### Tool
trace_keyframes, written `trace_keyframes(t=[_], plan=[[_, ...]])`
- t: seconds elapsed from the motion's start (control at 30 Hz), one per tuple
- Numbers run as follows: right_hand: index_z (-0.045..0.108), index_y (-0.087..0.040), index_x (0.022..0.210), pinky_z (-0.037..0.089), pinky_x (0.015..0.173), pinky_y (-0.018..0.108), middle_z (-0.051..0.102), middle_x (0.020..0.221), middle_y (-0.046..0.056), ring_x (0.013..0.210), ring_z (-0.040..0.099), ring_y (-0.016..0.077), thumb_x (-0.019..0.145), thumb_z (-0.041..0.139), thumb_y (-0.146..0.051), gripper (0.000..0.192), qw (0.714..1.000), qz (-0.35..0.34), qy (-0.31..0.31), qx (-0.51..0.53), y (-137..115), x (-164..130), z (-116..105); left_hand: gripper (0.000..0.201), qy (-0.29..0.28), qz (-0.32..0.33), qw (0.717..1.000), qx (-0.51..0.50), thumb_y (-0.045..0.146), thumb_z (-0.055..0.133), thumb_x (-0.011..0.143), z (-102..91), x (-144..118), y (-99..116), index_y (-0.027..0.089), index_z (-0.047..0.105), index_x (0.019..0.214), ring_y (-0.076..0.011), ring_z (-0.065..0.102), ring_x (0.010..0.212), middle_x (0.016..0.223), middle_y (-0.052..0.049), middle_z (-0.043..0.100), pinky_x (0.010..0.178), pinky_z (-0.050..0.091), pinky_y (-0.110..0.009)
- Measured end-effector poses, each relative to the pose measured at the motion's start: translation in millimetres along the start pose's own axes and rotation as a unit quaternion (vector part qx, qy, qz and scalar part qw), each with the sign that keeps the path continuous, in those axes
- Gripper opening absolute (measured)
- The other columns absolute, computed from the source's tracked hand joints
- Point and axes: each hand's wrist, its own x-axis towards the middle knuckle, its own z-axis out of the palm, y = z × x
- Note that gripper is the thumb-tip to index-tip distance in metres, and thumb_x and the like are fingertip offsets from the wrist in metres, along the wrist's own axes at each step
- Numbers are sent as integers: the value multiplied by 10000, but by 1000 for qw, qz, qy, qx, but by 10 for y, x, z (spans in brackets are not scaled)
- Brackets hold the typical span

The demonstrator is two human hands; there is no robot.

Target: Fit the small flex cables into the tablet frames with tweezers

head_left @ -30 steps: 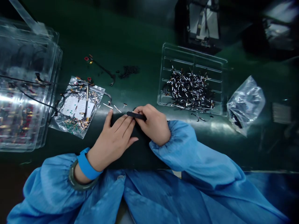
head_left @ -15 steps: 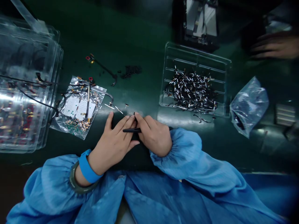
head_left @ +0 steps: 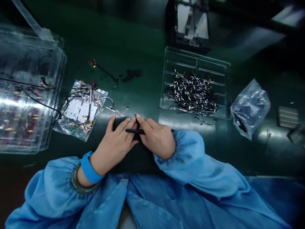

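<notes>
Right hand [head_left: 158,138] | black tool [head_left: 133,131] | shifted back across left hand [head_left: 114,146]

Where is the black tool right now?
In the head view, slightly left of and below centre, the black tool is in the right hand, one end projecting across the left hand.

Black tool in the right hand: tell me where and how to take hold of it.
Probably best pinched from above by its exposed length: the black tool is slim and juts leftward from the right hand, crossing over the left hand.
</notes>
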Motion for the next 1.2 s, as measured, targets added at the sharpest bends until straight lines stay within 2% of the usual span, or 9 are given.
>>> trace_keyframes(t=[0.17, 0.37, 0.53, 0.7, 0.87, 1.0, 1.2], plan=[[625, -163, 1205, 402, 552, 251, 684, 854, 62, 689, 625, 162, 875, 428, -198, 385, 998, 36, -6, 51, 56, 29, -39, 394, 6, 6, 1000, 15, 266, 398, 957, -9, 3, 4, 41, 546, 1244, -308, 505, 1204, 1316, -163, 563, 1056, 328, -607], [625, -124, 1217, 367, 496, 259, 684, 800, 75, 639, 622, 163, 843, 445, -175, 418, 1000, 3, 14, 27, 41, -17, 34, 412, 13, 5, 1000, 11, 249, 384, 963, -15, 6, 4, 25, 496, 1289, -305, 511, 1195, 1325, -165, 555, 1041, 343, -609], [629, -141, 1204, 430, 572, 253, 694, 848, 63, 708, 645, 168, 865, 425, -189, 398, 996, 19, 30, 81, 95, 17, 23, 387, 12, 8, 1000, 15, 257, 392, 961, -7, 9, 5, 31, 546, 1234, -312, 514, 1188, 1306, -168, 568, 1031, 354, -612], [600, -164, 1249, 406, 545, 258, 704, 873, 62, 702, 639, 173, 866, 440, -204, 418, 997, 30, -14, 63, 89, 38, 22, 397, 9, 11, 1000, 22, 257, 382, 965, 0, 3, 8, 22, 537, 1244, -313, 506, 1194, 1305, -163, 570, 1037, 348, -612], [616, -130, 1231, 367, 508, 256, 691, 801, 77, 647, 617, 159, 852, 439, -180, 421, 1000, 17, -2, 17, 35, -6, 33, 421, 9, 7, 1000, 13, 249, 375, 967, -2, 4, 10, 17, 484, 1300, -307, 503, 1203, 1337, -159, 546, 1038, 349, -603], [595, -143, 1257, 383, 526, 250, 692, 837, 70, 686, 620, 155, 857, 433, -178, 433, 1000, 12, -2, 26, 56, -5, 32, 392, 7, 5, 1000, 14, 254, 386, 961, 5, -2, 11, 35, 538, 1249, -308, 499, 1208, 1333, -160, 549, 1049, 332, -604], [592, -160, 1266, 403, 551, 265, 701, 902, 72, 758, 640, 181, 855, 446, -195, 437, 997, 9, -52, 53, 122, 37, -33, 375, 12, 5, 1000, 13, 251, 406, 953, -12, 3, -1, 47, 547, 1235, -297, 512, 1182, 1294, -160, 576, 1050, 330, -587]])
